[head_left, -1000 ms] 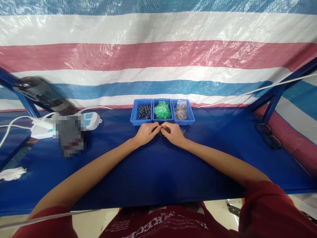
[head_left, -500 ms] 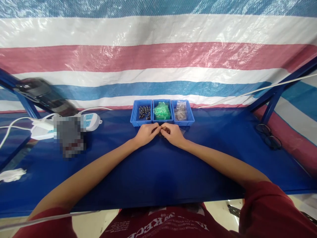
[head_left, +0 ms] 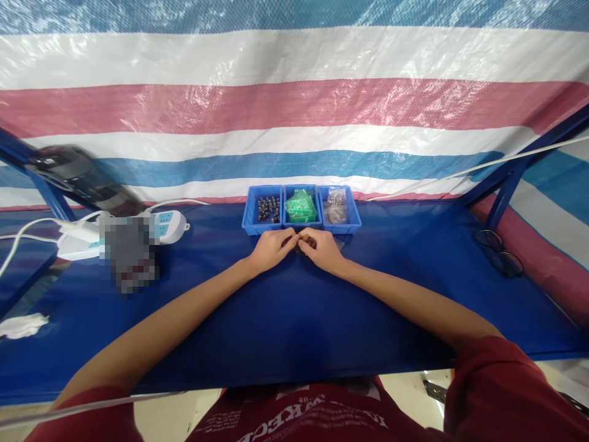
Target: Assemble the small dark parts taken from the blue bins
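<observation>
One seemingly small, unidentifiable item (head_left: pixel 299 241) is being pinched between the bare left hand (head_left: pixel 271 250) and bare right hand (head_left: pixel 324 249); a drop is being risked by fingertip-only support.

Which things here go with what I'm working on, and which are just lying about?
Likely part of the work:
- left hand and right hand, fingertips together, contents mostly hidden
- blue bins of small metal parts, green bagged items and clear bags

Apparently just lying about:
- eyeglasses
- crumpled white cloth or tissue
- dark bottle
- power strip
- pixelated object, unidentifiable
</observation>
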Available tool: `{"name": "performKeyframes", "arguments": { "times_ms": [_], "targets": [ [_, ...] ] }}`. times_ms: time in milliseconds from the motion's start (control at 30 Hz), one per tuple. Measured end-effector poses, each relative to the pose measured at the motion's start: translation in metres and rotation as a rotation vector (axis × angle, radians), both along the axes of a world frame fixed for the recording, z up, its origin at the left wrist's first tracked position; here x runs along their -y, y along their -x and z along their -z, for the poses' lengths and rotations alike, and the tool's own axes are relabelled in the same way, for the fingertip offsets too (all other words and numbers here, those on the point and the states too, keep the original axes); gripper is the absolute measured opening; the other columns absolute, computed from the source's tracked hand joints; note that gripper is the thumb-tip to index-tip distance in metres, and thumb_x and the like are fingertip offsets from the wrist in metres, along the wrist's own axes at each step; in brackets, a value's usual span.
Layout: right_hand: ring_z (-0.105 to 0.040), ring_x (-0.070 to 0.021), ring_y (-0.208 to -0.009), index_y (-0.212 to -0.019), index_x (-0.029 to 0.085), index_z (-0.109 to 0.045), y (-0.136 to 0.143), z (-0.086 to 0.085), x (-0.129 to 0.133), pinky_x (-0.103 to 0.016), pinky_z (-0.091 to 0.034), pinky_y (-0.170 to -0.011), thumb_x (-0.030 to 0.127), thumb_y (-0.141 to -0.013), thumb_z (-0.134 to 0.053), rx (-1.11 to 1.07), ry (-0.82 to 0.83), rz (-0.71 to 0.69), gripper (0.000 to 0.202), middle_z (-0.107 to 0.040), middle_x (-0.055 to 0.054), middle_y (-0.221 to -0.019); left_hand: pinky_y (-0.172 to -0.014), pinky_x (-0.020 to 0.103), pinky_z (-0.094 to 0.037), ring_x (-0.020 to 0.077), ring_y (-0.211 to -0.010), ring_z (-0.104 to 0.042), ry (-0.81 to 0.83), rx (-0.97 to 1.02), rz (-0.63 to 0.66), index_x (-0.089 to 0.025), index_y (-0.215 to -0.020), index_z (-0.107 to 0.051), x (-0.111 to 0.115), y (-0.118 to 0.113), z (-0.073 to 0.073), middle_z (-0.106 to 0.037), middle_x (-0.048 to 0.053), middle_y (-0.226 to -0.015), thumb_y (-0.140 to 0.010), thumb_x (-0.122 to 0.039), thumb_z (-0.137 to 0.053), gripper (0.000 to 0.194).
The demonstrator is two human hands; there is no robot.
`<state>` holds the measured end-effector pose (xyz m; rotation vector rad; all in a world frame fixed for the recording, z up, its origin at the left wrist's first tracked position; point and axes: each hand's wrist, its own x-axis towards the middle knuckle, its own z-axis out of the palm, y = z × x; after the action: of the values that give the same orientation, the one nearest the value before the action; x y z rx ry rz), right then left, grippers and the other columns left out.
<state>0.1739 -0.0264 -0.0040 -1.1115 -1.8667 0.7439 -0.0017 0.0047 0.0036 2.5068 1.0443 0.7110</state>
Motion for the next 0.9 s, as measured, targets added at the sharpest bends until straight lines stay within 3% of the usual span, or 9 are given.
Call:
{"name": "performKeyframes", "arguments": {
  "times_ms": [900],
  "targets": [
    [-0.052, -0.0113, -0.057, -0.082, 0.016, -0.059, -0.0004, 0.003, -0.0022, -0.023, -0.04, -0.058, 0.018, -0.082, -0.049, 0.031, -0.014, 0.0, 0.01, -0.061, 0.0, -0.067, -0.058, 0.022, -0.036, 0.0098, -0.055, -0.048, -0.035, -0.012, 0.001, -0.016, -0.071, -0.052, -0.0007, -0.0009, 0.001, -0.054, -0.001, -0.061, -0.094, -0.033, -0.037, 0.033]
  ]
}}
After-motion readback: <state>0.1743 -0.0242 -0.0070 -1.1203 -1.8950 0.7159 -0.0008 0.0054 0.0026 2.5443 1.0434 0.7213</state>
